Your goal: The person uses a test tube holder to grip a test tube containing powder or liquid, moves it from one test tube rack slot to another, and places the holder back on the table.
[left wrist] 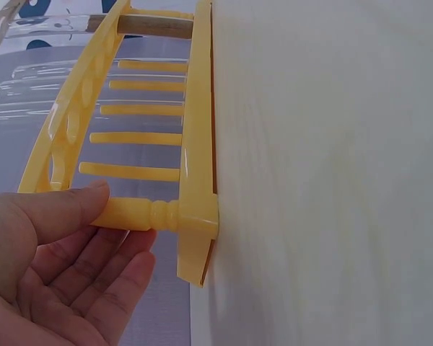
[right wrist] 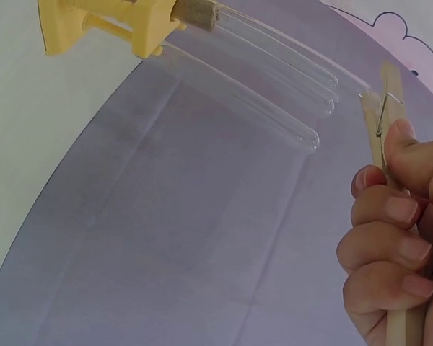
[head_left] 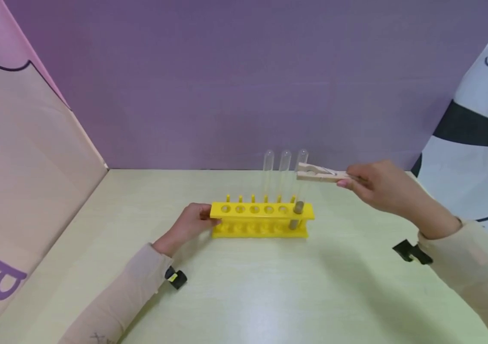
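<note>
A yellow test tube rack [head_left: 261, 234] stands on the table. My left hand [head_left: 189, 223] grips its left end post, thumb on one side, as the left wrist view shows. Three empty test tubes [head_left: 268, 162] stand upside down on the rear pegs. Another test tube with grey-brown contents [left wrist: 155, 27] sits in the rightmost hole. My right hand [head_left: 379, 186] holds a wooden test tube clamp [head_left: 319, 177], fingers curled round its handle [right wrist: 405, 328]. The clamp's head is by the upper end of the filled tube; whether it touches the glass I cannot tell.
The pale table [head_left: 244, 291] extends around the rack. A purple panel [head_left: 244, 86] rises behind it, with printed panels at the left [head_left: 20, 167] and right [head_left: 476, 119]. Black straps [head_left: 412, 252] are on the sleeves.
</note>
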Tool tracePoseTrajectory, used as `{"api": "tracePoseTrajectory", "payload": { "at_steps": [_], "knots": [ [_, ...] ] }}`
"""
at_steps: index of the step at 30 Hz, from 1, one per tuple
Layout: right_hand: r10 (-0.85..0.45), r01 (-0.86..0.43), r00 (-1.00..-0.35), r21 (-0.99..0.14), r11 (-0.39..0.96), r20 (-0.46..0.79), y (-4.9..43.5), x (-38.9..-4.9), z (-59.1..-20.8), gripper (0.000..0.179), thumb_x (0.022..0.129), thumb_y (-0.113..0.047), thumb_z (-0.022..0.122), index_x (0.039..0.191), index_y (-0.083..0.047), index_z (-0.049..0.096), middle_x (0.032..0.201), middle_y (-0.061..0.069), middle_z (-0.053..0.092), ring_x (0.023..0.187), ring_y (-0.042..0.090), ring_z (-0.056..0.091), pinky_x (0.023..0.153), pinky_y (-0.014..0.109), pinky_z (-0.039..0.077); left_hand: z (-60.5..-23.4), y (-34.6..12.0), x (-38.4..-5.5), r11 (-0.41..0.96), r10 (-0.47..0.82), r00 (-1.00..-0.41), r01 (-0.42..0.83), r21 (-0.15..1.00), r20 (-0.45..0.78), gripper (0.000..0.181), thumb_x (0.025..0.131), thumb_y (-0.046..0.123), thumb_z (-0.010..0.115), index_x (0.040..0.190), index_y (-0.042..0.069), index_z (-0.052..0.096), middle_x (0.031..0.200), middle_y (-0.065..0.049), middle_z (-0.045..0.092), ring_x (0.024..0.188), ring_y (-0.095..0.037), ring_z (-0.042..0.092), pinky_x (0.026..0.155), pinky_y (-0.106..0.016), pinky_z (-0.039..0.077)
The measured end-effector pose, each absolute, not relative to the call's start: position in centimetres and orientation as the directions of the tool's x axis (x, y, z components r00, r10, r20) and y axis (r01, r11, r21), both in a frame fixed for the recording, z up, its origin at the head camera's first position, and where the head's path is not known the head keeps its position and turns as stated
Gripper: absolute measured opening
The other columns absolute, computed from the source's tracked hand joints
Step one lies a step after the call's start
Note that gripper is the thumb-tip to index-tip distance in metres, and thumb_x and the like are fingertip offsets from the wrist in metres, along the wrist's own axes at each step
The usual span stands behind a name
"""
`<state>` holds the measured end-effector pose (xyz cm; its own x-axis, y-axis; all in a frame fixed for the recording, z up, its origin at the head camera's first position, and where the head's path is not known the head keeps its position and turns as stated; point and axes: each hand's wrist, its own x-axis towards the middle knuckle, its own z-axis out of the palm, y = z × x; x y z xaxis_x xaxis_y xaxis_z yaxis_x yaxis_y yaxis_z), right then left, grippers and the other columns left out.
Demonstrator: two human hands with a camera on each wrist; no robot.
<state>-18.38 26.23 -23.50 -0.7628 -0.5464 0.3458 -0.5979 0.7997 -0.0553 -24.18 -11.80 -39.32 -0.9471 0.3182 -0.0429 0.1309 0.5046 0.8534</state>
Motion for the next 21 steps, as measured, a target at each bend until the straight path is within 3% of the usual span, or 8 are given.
{"api": "tracePoseTrajectory", "payload": {
  "at_steps": [11,21],
  "knots": [
    [-0.542,-0.585,-0.753,0.0,0.811,0.373,26.01,-18.32,-23.54,0.023,0.085,-0.014,0.069,0.069,-0.015,0.052,0.052,-0.01,0.029,0.044,0.001,0.022,0.043,0.02,0.024,-39.0,-11.68,-24.19,0.516,0.315,-0.948,0.123,0.848,-0.054,0.03,0.087,0.007,0.066,0.117,0.005,0.065,0.114,-0.008,0.067,0.092,-0.018,0.059,0.086,-0.034,0.052],
    [-0.515,-0.55,-0.784,-0.003,0.835,0.346,25.98,-18.18,-23.42,0.022,0.088,-0.016,0.067,0.07,-0.015,0.054,0.051,-0.009,0.031,0.044,0.003,0.024,0.043,0.021,0.024,-39.13,-11.77,-24.18,0.502,0.319,-0.946,0.126,0.856,-0.048,0.03,0.086,0.006,0.067,0.116,0.004,0.065,0.113,-0.008,0.067,0.092,-0.018,0.06,0.085,-0.033,0.052]
  ]
}}
